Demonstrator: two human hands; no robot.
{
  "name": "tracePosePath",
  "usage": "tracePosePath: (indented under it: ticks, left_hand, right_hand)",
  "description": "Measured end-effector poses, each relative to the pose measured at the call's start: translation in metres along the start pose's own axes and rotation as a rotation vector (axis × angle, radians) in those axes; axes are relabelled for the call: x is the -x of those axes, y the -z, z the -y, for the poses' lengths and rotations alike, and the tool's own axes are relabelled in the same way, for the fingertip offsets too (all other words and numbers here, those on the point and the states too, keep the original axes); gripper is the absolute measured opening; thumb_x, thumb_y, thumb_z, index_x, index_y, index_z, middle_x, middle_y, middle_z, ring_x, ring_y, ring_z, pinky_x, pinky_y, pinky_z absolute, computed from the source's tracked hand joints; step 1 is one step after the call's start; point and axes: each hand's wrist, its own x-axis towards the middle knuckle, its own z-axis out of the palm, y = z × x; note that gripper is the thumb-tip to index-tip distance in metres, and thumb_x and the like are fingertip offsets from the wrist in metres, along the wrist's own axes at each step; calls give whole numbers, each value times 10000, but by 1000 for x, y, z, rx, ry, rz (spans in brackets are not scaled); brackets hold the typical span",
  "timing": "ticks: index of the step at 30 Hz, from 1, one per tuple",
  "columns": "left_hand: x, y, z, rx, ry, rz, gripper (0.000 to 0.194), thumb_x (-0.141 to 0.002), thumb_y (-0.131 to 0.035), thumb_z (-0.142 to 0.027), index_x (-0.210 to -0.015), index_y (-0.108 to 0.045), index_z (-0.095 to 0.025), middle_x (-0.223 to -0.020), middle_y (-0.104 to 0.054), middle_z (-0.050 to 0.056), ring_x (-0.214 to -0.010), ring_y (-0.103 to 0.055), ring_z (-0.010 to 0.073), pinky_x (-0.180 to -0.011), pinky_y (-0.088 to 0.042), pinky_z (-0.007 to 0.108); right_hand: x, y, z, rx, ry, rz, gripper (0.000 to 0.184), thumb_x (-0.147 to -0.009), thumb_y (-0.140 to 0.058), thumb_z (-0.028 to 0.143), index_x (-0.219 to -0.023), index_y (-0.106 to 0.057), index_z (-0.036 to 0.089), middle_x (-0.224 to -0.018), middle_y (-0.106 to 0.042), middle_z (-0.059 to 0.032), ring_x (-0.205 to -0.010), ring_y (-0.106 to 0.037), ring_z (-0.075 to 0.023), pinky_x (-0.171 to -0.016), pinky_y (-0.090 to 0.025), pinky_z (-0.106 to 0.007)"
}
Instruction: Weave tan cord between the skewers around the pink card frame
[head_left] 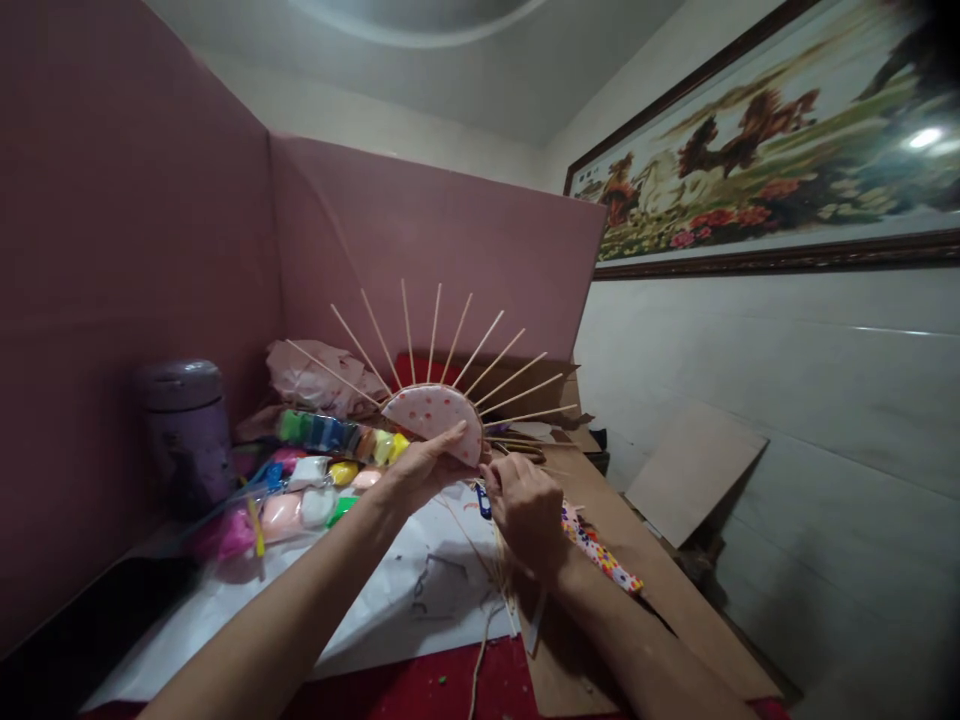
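My left hand (pixel 429 462) grips a half-round piece (pixel 427 406) covered in white material with reddish spots, its thumb pressed on the front. Thin wooden sticks (pixel 436 325) fan out from the curved edge of that piece, several of them pointing up and to the right. My right hand (pixel 523 508) is closed in a pinch at the lower right end of the half-round piece; whatever lies between its fingertips is hidden. Just left of the right hand shows a small dark blue object (pixel 483 500). Loose sticks (pixel 501 575) and a string (pixel 478 665) lie below the hands.
Bagged coloured clay (pixel 300 505) covers the left of the table, beside a purple flask (pixel 187 435). White paper (pixel 375 600) lies under the forearms. Brown cardboard (pixel 645 590) and a flower-patterned strip (pixel 604 560) are at right. Pink panels (pixel 450 230) stand behind.
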Motion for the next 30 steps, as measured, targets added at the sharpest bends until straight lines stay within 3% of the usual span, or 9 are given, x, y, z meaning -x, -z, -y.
tracePosePath:
  ticks: [10, 19, 23, 26, 30]
  left_hand:
    - [-5, 6, 6, 221, 3, 8, 264, -765, -573, -315, -920, -591, -103, -832, -673, 99, -733, -643, 171, -682, -520, 277]
    - [-9, 8, 11, 283, -9, -76, 259, -752, -579, -342, -886, -577, -121, -771, -675, 68, -678, -640, 155, -659, -529, 283]
    - [-6, 3, 10, 254, -57, -61, 219, -730, -618, -295, -859, -581, -121, -792, -668, 54, -690, -627, 130, -672, -519, 249]
    - [-4, 1, 4, 162, -143, -92, 224, -675, -675, -260, -822, -576, -122, -733, -652, 31, -644, -610, 122, -614, -516, 242]
    - [-5, 6, -11, 18, -302, -246, 292, -576, -742, -244, -788, -571, -135, -686, -629, 0, -603, -589, 117, -523, -493, 219]
  right_hand:
    - [9, -2, 19, -308, -48, 29, 197, -833, -398, 151, -929, -570, 138, -641, -615, -32, -564, -564, -127, -545, -335, -237]
    - [12, -8, 18, -363, -29, 90, 201, -797, -407, 119, -870, -593, 140, -622, -595, -37, -563, -543, -138, -551, -344, -240]
    - [10, -5, 17, -430, -40, 38, 214, -809, -412, 134, -928, -590, 135, -641, -613, -42, -567, -547, -126, -561, -355, -227]
    - [6, 1, 17, -525, -141, 64, 170, -813, -435, 178, -843, -599, 148, -601, -593, -22, -527, -518, -108, -527, -344, -212]
    - [1, 4, 17, -723, -379, 150, 202, -800, -493, 295, -666, -571, 166, -537, -517, 11, -490, -438, -88, -478, -320, -195]
